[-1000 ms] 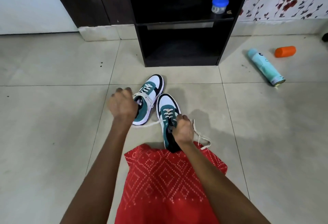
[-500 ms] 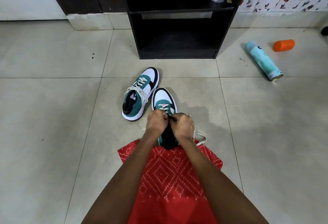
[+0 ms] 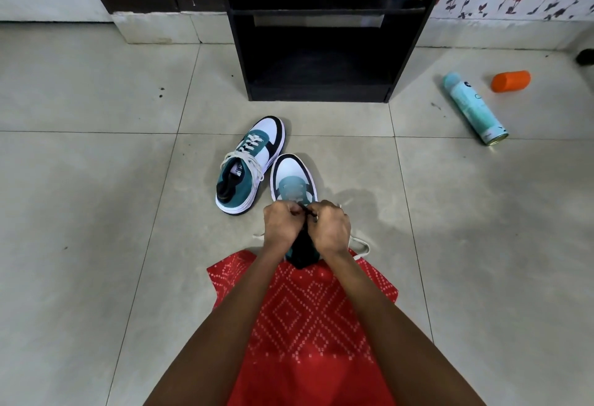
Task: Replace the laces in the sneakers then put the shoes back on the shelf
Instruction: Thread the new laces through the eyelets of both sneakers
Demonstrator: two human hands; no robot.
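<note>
Floor: the pale grey tiled floor [image 3: 96, 212] is carrying both shoes, in front of the person's red patterned garment [image 3: 305, 325].
Shelf: the black wooden shelf unit [image 3: 321, 95] is standing at 12 o'clock, well apart from the shoes, its lower bay facing the person.
Far sneaker: the far sneaker [image 3: 254, 161], a teal, white and black low-top with white lacing, is sitting upright at 11 o'clock of its partner, just beside it. Its long axis is running from 7 to 1 o'clock, toe toward 1.
Near sneaker: the near sneaker [image 3: 292, 180], of the same colours, is sitting upright with its toe pointing to 12 o'clock and its heel toward the person at 6.
Hands: the left hand [image 3: 283, 222] and right hand [image 3: 331, 227] are both clenching over this shoe's throat, knuckles nearly touching. Whether they are pinching tongue or lace is hidden.
Lace: the flat white lace [image 3: 361, 245] is trailing out on the floor at 4 o'clock of the right hand.
Handling: each shoe is probably light, stiff in the sole and soft in the upper, so the heel collar is looking like the best hold. The lace is limp and likely slippery, so it is best pinched near its tip.
</note>
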